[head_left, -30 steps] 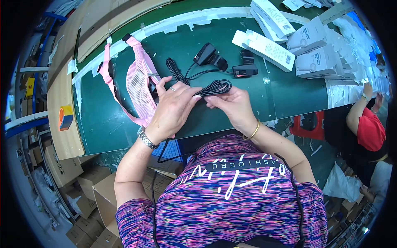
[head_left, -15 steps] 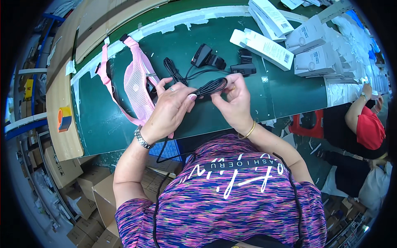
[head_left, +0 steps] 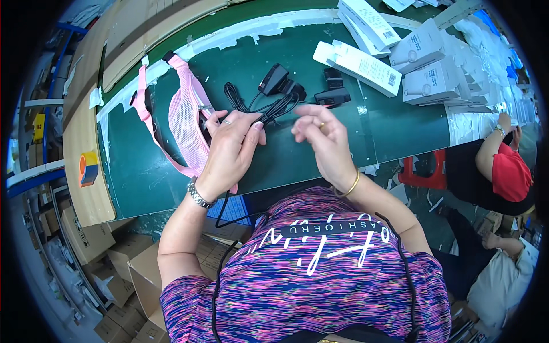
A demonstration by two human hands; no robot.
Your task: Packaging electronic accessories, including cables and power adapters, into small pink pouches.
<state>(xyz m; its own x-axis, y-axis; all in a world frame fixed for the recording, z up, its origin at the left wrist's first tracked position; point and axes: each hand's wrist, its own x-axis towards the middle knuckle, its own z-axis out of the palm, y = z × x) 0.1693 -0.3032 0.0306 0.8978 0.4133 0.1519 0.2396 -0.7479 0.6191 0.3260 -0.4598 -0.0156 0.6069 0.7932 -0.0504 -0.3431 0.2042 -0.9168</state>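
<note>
A folded bundle of thin black cable (head_left: 277, 108) sticks out from the fingertips of my left hand (head_left: 233, 143), which is closed on its near end. Just to its right, my right hand (head_left: 326, 137) is off the bundle, its fingers loosely bent and apart, with nothing visible in them. Beyond the bundle lie a black clip-like device (head_left: 275, 79) and a second black device (head_left: 333, 96) on the green table. Another coil of black cable (head_left: 233, 96) rests behind my left hand. A pink mesh waist bag (head_left: 186, 117) with straps lies left of that hand, which partly covers its edge.
White boxes (head_left: 363, 68) lie at the back right, with stacked ones (head_left: 429, 80) beside them. An orange and blue tape roll (head_left: 88, 168) sits on the wooden ledge at left. Cardboard boxes (head_left: 128, 251) stand below the table. A co-worker in red (head_left: 509, 177) is at far right.
My right hand has let go of the cable bundle and moved slightly right and down. The bundle has shifted a little left and up, still in my left hand.
</note>
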